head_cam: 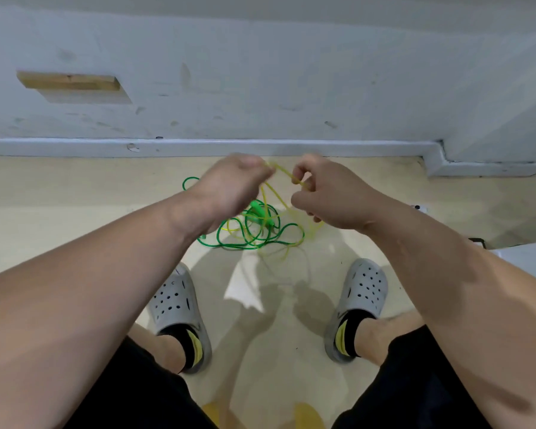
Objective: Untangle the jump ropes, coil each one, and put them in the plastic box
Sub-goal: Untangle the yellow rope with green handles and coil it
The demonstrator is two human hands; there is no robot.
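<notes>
A yellow jump rope (283,173) stretches between my two hands, held above the floor. My left hand (232,184) grips one part of it with curled fingers. My right hand (328,193) pinches the other part close by. More of the yellow rope hangs down to the floor. Below the hands a green jump rope (254,233) lies in tangled loops on the cream floor, with its green handle (262,212) in the middle. The yellow strands run through the green loops. No plastic box is in view.
A pale blue wall with a baseboard (260,147) stands just beyond the ropes and steps forward at the right (446,168). My feet in grey clogs (175,301) (361,298) stand on either side behind the pile. Two yellow shapes (307,414) sit at the bottom edge.
</notes>
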